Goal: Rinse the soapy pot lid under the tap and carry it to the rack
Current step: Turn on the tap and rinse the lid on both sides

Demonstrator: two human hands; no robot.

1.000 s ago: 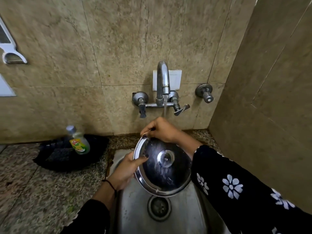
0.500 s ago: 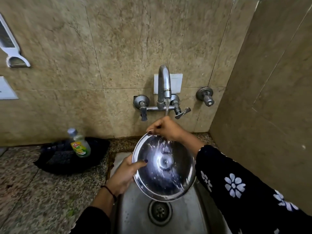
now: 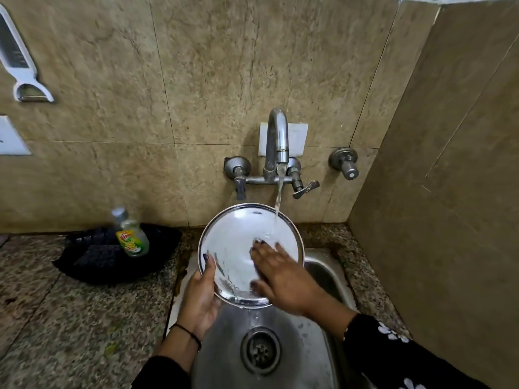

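Here my left hand (image 3: 200,293) grips the steel pot lid (image 3: 241,248) by its left rim, over the sink (image 3: 323,273); my right hand (image 3: 283,279) lies flat and spread on it beneath the tap (image 3: 276,141) stream.

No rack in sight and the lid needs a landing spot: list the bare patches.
Granite counter is bare in front of the black basket with the soap bottle. The strip right of the sink is narrow. The basin is crowded by both hands and the lid.
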